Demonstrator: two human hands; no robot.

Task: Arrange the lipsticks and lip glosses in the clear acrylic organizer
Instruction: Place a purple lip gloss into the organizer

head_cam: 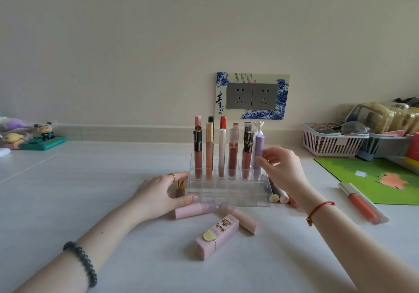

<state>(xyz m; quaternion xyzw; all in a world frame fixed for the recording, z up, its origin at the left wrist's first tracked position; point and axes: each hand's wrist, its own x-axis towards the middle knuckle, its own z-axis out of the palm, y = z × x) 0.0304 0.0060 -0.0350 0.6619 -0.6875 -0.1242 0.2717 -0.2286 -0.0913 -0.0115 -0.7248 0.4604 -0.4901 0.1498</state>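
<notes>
Fingers (264, 162) of your R hand (283, 170) pinched the lilac tube (259, 147), upright in the organizer's (226, 193) right-end slot, prob. to seat it straight. L hand (163, 190) lay loose-fingered against its left end, likely bracing it.

- plain cream wall (158, 43) across the far side, evenly lit;
- grey double socket (252, 96) in a blue-and-white floral plate, far centre-right;
- smooth white tabletop (90, 179), near
</notes>
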